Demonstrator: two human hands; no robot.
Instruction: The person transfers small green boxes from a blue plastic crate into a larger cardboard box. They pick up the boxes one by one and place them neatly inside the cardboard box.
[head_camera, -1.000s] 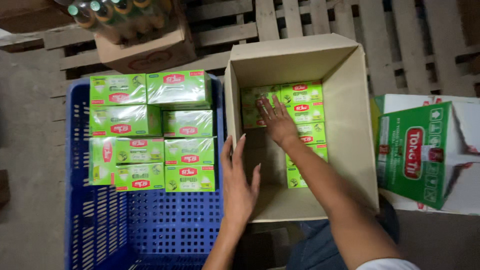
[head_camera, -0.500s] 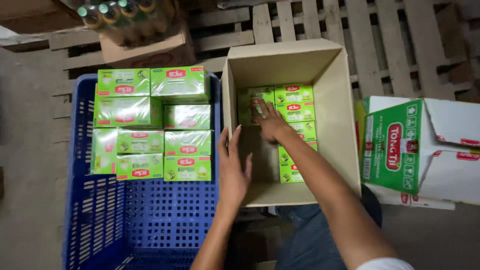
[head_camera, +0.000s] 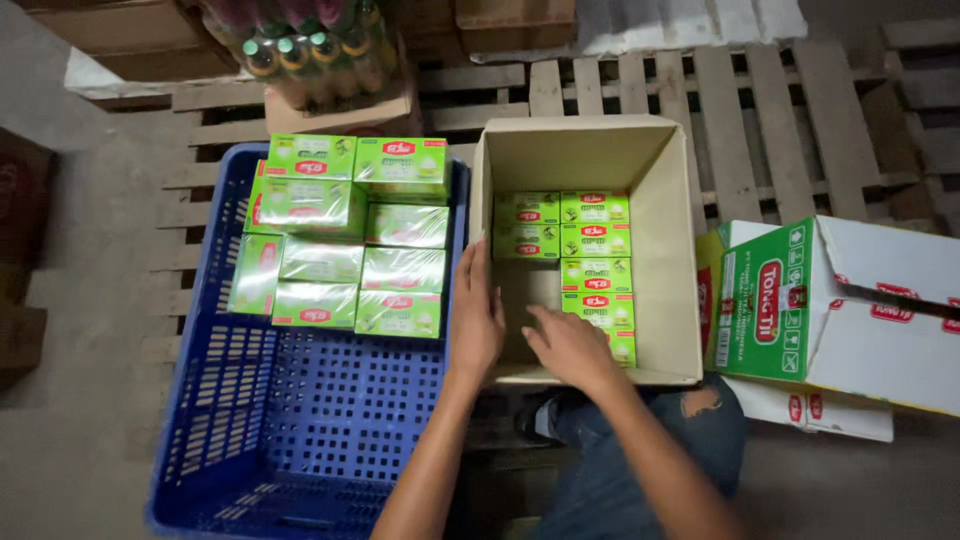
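An open brown cardboard box sits in front of me on a wooden pallet, with several small green packets lying flat inside. My left hand rests flat against the box's left wall, fingers apart. At the near end of the box, my right hand lies palm down, touching the nearest green packet; I cannot see it gripping anything. A blue plastic crate to the left holds several more green packets stacked at its far end.
A green and white printed carton lies to the right of the box. Behind the crate stands a carton of shrink-wrapped bottles. Wooden pallet slats run beyond the box. Brown cartons sit at the far left edge. My knee in torn jeans is below.
My right hand has pulled back from the far packets to the near end of the box. The left hand stays on the box's left wall. The view has shifted slightly.
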